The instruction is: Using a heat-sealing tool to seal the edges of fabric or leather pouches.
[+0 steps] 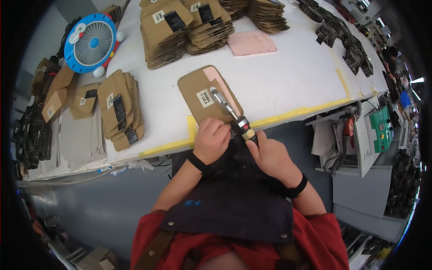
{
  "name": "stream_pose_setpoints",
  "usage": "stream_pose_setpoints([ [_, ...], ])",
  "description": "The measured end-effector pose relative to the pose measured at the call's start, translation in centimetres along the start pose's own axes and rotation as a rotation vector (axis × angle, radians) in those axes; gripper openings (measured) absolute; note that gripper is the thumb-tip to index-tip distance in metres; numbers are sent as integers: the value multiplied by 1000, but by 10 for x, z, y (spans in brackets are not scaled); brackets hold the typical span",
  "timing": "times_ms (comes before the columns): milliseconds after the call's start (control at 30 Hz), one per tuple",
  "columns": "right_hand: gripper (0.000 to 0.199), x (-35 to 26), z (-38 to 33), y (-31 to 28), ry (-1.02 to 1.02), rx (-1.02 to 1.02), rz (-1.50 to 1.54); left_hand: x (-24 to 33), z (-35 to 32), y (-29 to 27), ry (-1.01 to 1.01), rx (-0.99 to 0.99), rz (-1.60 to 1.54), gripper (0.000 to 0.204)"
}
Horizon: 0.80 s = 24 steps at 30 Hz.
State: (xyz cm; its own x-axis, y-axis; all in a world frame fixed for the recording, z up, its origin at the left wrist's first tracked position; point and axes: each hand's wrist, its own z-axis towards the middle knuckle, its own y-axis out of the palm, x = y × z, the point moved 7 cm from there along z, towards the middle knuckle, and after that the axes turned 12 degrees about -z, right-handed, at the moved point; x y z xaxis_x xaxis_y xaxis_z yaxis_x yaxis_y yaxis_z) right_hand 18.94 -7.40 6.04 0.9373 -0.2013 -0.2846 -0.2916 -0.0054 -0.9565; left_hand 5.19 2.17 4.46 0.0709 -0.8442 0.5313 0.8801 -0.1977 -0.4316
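Observation:
A brown panel [193, 95] with rounded corners, a white label and a pale pink strip along its right side lies near the front edge of the white table. At the panel's lower edge, my left hand [212, 138] has its fingers curled and closed on it. My right hand [272, 155] is wrapped round the black handle of a handheld tool [227, 106], which has a red button and a shiny metal shaft. The tool's rounded metal head rests over the panel beside the label; whether it touches cannot be told. Part of a black tag shows between my hands.
Tall stacks of brown panels [164, 38] stand at the back, beside a pink sheet [252, 43]. More panels [120, 108] and a blue fan [93, 43] are on the left. Dark strips [346, 38] lie at the far right. A green device [381, 130] sits beside the table.

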Motion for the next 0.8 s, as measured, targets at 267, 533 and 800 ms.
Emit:
stream_pose_setpoints([
  [267, 38, -4, 20, 1, 1, 35, -53, -2, 0, 1, -9, 6, -10, 17],
  [533, 38, -6, -9, -9, 36, -129, -112, -1, 0, 1, -24, -20, 0, 21],
  [800, 44, -20, 106, -13, 5, -55, -24, 0, 1, 3, -32, -23, -17, 21],
])
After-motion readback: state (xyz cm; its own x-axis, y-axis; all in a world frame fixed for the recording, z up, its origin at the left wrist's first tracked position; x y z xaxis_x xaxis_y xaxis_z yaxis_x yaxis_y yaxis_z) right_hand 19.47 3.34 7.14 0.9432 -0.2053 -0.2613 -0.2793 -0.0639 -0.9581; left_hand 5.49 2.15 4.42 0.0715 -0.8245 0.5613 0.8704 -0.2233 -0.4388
